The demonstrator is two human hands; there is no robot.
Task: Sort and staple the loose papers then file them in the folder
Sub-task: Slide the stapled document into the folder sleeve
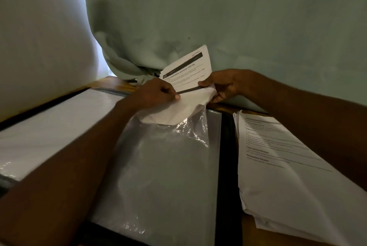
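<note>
Both my hands, left (pixel 156 93) and right (pixel 224 85), fingers pinching printed sheets (pixel 188 71) at sleeve (pixel 168 166); stack (pixel 282 166) headed "TASK DESCRIPTION", "REQUIRED PROPS".

printed papers (pixel 186 71) half inside folder sleeve (pixel 168 166)

The lower part of the printed sheet (pixel 186 71) sat out of sight behind both hands and the plastic sleeve (pixel 162 166). Its small print was too blurred to read. The right forearm covered the far side of the paper stack (pixel 278 166), whose body text was also illegible. The folder (pixel 226 166) ran off the bottom edge, and the left arm hid its spine. Little of the desk (pixel 111 83) showed.
</note>
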